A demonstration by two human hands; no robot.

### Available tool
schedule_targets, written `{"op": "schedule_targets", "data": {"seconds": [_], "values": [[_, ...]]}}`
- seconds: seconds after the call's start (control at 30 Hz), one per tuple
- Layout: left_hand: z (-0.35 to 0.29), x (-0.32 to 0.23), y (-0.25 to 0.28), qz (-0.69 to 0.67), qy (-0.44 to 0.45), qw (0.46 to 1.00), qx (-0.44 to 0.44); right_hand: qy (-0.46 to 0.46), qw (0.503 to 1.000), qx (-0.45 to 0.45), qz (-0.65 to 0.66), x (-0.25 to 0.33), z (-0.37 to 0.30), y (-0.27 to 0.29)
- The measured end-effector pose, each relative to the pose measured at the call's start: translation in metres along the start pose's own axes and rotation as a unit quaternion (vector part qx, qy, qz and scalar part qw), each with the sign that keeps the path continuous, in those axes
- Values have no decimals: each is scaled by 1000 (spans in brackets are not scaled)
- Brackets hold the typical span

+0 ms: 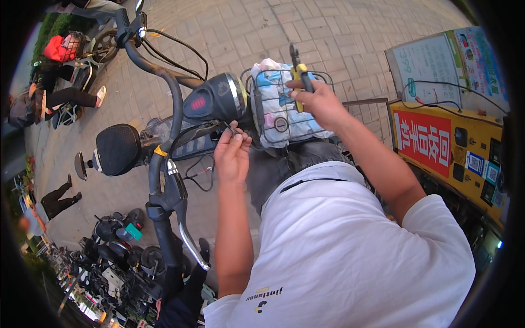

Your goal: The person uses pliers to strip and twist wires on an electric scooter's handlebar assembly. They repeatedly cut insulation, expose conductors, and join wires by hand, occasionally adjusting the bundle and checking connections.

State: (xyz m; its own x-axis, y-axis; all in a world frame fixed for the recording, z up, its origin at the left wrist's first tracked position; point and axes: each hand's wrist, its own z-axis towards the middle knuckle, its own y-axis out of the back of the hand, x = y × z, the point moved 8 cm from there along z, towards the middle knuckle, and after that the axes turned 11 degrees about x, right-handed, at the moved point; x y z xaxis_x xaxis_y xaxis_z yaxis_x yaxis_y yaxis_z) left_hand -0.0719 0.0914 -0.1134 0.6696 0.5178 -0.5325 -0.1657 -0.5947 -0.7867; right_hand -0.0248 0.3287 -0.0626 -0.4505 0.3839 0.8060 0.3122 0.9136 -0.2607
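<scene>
In front of me is an electric bike with a dark headlight housing (210, 98) and bent black handlebars (174, 93). My left hand (234, 156) is closed just below the housing, thumb and fingertips pinching what looks like a thin dark wire (228, 126); its far end is hidden. My right hand (322, 106) grips a pair of pliers (299, 71) with yellow and black handles, jaws pointing away from me. The pliers are over the wire front basket (266, 128), which holds white and blue plastic bags (273, 82).
A yellow stall cabinet (465, 145) with a red sign and loose cables is at the right. A brake lever (191, 243) juts out near my left forearm. Beyond the black seat (117, 148) are people and several parked scooters (120, 262) on the paving.
</scene>
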Motion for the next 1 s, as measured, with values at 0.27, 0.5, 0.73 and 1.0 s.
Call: {"op": "schedule_targets", "data": {"seconds": [0.27, 0.5, 0.73, 1.0], "values": [[-11, -16, -9, 245, -38, 959, -139, 122, 949, 93, -274, -29, 15, -100], [-19, -25, -8, 420, -34, 900, -116, 72, 969, 135, -192, -50, 28, -109], [-12, -56, -41, 671, -120, 729, -56, 44, 982, 176, -59, -53, 32, -117], [-13, -44, -24, 591, -94, 800, -31, -31, 977, 171, 121, -65, 30, -119]]}}
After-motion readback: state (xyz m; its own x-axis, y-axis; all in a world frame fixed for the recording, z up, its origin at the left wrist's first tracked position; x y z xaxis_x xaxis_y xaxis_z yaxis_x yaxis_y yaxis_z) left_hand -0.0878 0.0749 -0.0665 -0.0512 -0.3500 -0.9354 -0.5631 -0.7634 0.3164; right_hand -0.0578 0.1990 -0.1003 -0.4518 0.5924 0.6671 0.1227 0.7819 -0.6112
